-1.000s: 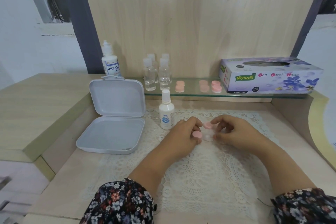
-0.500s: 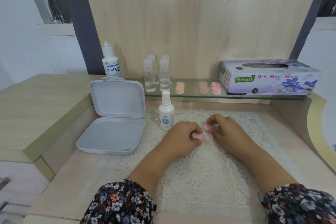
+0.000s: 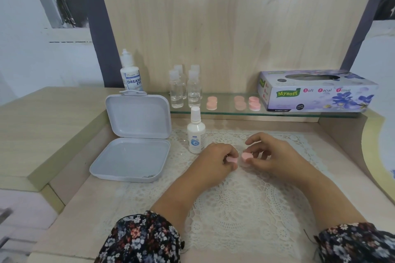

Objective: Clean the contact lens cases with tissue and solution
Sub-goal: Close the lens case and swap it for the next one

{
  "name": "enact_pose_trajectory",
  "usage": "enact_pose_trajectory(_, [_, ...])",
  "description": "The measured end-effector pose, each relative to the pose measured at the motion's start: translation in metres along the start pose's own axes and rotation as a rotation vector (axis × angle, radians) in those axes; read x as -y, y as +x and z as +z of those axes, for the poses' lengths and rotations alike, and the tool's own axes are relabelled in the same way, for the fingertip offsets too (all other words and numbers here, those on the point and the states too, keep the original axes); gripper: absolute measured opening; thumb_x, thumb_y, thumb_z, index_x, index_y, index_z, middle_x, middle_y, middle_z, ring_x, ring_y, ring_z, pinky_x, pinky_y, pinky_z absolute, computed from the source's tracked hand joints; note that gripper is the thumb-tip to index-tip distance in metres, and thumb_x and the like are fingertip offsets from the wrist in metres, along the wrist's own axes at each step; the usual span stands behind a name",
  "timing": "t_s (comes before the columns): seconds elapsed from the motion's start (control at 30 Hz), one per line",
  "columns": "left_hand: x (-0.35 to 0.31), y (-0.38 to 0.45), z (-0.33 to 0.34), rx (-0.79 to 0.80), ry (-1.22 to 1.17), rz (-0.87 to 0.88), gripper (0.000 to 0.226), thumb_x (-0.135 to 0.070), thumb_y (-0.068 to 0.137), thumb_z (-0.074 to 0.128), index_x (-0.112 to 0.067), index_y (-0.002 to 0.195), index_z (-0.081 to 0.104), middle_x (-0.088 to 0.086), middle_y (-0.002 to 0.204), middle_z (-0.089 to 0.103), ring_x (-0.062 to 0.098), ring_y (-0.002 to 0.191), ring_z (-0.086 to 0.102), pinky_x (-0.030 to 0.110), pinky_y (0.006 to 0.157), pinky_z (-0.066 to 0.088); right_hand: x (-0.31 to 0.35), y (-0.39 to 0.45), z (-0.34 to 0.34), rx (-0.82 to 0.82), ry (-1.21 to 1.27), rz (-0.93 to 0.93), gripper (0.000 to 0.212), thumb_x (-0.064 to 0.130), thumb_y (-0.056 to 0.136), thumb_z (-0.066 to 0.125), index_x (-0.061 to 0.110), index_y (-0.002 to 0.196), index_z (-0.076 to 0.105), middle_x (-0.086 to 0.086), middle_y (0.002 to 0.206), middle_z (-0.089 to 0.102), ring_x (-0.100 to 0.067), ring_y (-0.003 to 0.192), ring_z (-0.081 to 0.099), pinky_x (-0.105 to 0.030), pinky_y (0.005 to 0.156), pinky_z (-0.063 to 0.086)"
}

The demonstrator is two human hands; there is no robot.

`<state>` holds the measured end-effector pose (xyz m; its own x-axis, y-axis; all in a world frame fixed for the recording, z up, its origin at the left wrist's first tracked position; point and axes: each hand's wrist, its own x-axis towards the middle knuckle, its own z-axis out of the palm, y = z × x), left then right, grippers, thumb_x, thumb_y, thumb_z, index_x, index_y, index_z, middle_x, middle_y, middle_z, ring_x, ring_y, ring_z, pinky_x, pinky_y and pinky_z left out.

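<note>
Both hands meet over the middle of the lace mat (image 3: pixel 230 205) on the table (image 3: pixel 70 215). The left hand (image 3: pixel 215 162) pinches a pink cap (image 3: pixel 232 159) between thumb and curled fingers; the right hand (image 3: pixel 275 156) grips the other pink cap (image 3: pixel 246 156) the same way, its remaining fingers arched above. The two caps sit just beside each other, low over the mat. Whether the clear base under them touches the mat I cannot tell.

A small white bottle (image 3: pixel 196 134) stands upright just beyond the left knuckles, near the mat's back edge. Left of it an open white box (image 3: pixel 132 151) lies with its lid leaning back. On the glass shelf (image 3: pixel 299 113) behind stand clear bottles (image 3: pixel 186 89), three spare pink cases (image 3: pixel 234 103) and a tissue box (image 3: pixel 316 92) at the right end. Bare mat stretches between the wrists and the table's near edge.
</note>
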<state>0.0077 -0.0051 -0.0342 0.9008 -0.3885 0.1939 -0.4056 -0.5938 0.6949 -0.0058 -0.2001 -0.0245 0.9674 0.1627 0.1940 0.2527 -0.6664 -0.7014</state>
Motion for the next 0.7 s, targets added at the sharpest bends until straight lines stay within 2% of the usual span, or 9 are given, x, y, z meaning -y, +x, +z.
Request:
enact_pose_trajectory(0.13, [-0.0015, 0.0001, -0.0010, -0.006, 0.016, 0.027, 0.018, -0.015, 0.087, 0.066, -0.016, 0.105, 0.065, -0.001, 0.107, 0.058, 0.014, 0.097, 0.054, 0.026, 0.088, 0.046, 0.0006, -0.0001, 0.0006, 0.028, -0.003, -0.013, 0.033, 0.025, 0.079, 0.077, 0.042, 0.097, 0.055, 0.018, 0.091, 0.071, -0.008, 0.071, 0.059, -0.023, 0.070, 0.054])
enact_pose_trajectory(0.3, [-0.0022, -0.0002, -0.0013, 0.002, 0.017, 0.039, 0.020, -0.012, 0.087, 0.066, -0.014, 0.106, 0.065, 0.000, 0.108, 0.057, 0.016, 0.099, 0.054, 0.029, 0.091, 0.045, 0.0027, -0.0015, 0.0014, 0.056, 0.055, -0.005, 0.032, 0.024, 0.079, 0.078, 0.037, 0.099, 0.058, 0.025, 0.089, 0.069, -0.003, 0.064, 0.057, -0.014, 0.062, 0.050])
enact_pose_trajectory(0.5, [-0.0026, -0.0002, -0.0009, 0.007, 0.014, 0.041, 0.018, -0.012, 0.086, 0.066, -0.015, 0.104, 0.065, 0.000, 0.107, 0.058, 0.016, 0.098, 0.055, 0.031, 0.092, 0.046, 0.0038, -0.0013, 0.0024, 0.079, 0.055, -0.017, 0.028, 0.030, 0.082, 0.075, 0.037, 0.102, 0.057, 0.026, 0.090, 0.070, -0.010, 0.070, 0.059, -0.015, 0.065, 0.050])
enact_pose_trajectory(0.7, [-0.0023, 0.0000, -0.0011, -0.002, 0.016, 0.043, 0.018, -0.013, 0.087, 0.067, -0.015, 0.105, 0.065, -0.002, 0.107, 0.057, 0.015, 0.098, 0.054, 0.027, 0.090, 0.045, 0.0040, -0.0018, 0.0023, 0.071, 0.023, -0.012, 0.028, 0.032, 0.081, 0.075, 0.037, 0.103, 0.058, 0.025, 0.089, 0.069, -0.006, 0.067, 0.060, -0.017, 0.064, 0.052])
